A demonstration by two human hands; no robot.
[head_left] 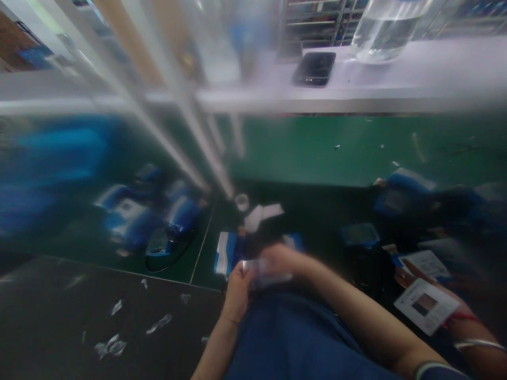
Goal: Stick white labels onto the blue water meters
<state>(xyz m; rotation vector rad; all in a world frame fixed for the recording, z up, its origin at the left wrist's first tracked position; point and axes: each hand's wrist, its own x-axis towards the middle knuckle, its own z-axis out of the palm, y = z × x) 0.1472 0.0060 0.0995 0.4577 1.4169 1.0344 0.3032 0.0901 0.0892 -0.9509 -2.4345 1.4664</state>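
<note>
Low in the middle of the head view, my left hand [237,289] is closed on a pale, shiny flat piece [257,268], too blurred to name. Over its right side lies my right hand [285,258], smeared by motion, so its grip is unclear. Just beyond them is a blue and white box [225,252], partly covered. White paper strips [262,215] and a roll of clear tape [242,202] lie farther up on the dark mat.
Blue and white packages [130,219] lie left, near a small device with a cable [159,243]. At right, another person's hand [406,274] is beside a badge [425,306]. A phone [315,68] and water bottle [386,34] stand on the shelf. Plastic scraps [111,345] lie lower left.
</note>
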